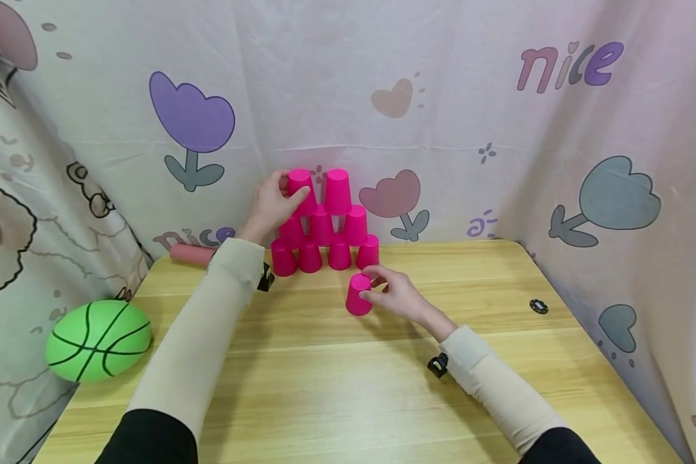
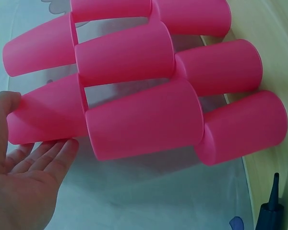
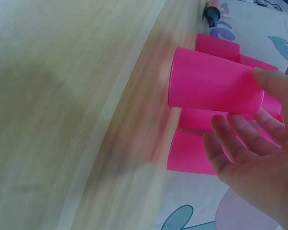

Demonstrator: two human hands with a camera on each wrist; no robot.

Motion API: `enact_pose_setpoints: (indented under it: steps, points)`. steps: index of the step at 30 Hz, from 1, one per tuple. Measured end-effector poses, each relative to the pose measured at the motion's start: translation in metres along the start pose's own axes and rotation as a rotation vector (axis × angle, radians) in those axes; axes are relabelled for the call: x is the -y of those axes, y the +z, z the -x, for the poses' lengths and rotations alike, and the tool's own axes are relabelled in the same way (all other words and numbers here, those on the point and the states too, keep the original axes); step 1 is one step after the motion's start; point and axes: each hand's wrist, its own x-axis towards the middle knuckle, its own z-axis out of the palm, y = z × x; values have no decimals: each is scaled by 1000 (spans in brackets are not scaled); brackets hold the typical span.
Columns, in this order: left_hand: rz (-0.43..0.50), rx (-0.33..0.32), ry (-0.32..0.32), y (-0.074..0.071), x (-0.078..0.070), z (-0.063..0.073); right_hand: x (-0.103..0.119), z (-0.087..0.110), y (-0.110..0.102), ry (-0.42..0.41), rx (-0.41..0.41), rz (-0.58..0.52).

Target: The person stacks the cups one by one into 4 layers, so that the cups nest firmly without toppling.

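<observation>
Upside-down pink cups are stacked as a pyramid against the back curtain: several along the bottom row (image 1: 339, 252), three in the middle row (image 1: 321, 227), two on top. My left hand (image 1: 272, 207) holds the top-left pink cup (image 2: 48, 112) between thumb and fingers, and that cup rests on the row below. The other top cup (image 1: 338, 193) stands beside it, untouched. In front of the pyramid's right side, my right hand (image 1: 401, 296) pinches another upside-down pink cup (image 3: 216, 79) near its narrow end. Whether that cup's rim touches the table cannot be told.
A green ball (image 1: 98, 340) with black lines sits at the table's left edge. A pink cylinder with a dark nozzle (image 1: 191, 254) lies at the back left. A small black disc (image 1: 538, 306) lies on the right of the wooden table (image 1: 325, 386).
</observation>
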Motion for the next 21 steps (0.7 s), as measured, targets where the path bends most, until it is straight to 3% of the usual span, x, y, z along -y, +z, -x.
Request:
enact_pose_setpoints:
  steps: [15, 21]
  points:
    - [-3, 21, -13, -9, 0, 5, 1, -2, 2, 22, 30, -1]
    - [59, -12, 20, -23, 18, 6, 0, -1, 3, 34, 33, 6]
